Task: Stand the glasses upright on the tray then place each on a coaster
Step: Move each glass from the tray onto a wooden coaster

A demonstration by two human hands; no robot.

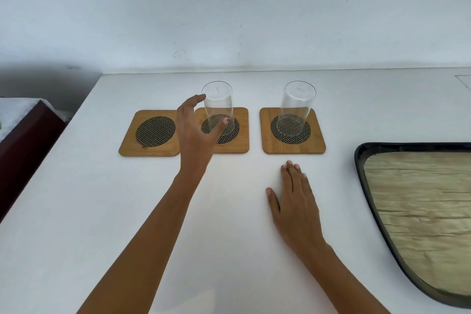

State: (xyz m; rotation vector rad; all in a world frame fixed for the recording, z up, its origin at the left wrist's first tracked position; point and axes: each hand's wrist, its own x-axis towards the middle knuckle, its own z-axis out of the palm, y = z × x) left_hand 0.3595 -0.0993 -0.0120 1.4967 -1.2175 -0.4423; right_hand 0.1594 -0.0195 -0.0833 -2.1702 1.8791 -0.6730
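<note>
Three square bamboo coasters with dark mesh centres lie in a row on the white table. The left coaster [150, 132] is bare. A clear glass [219, 107] stands upright on the middle coaster [239, 140]. A second clear glass [297, 107] stands upright on the right coaster [293, 146]. My left hand [196, 132] is spread open just left of the middle glass, fingers curved around it; thumb and fingertips look slightly apart from the glass. My right hand [295, 204] lies flat, palm down, on the table in front of the right coaster. The tray [367, 186], dark-rimmed with a wood-grain floor, holds nothing visible.
The tray sits at the right edge of view, partly cut off. A white wall rises right behind the table. At the left, past the table's edge, stands a dark red-brown piece of furniture [23, 145] with a white top.
</note>
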